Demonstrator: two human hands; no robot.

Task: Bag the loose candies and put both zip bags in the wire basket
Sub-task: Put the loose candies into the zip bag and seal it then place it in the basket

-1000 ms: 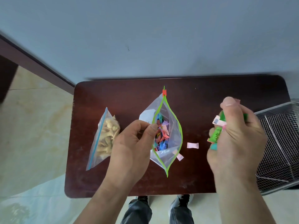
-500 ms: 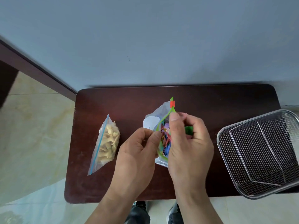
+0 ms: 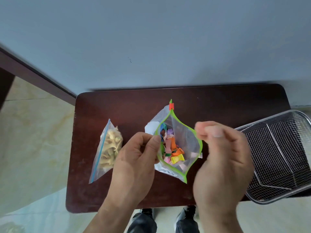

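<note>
Your right hand (image 3: 222, 158) has pulled out of the green-rimmed clear zip bag (image 3: 183, 137), fingers loosely curled, empty; your left hand (image 3: 134, 158) still pinches its rim open.

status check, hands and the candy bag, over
Left hand pinching candy bag rim open. Right hand empty, blurred, beside the mouth. Beige snack bag on table, wire basket empty. Nothing blocking.
</note>
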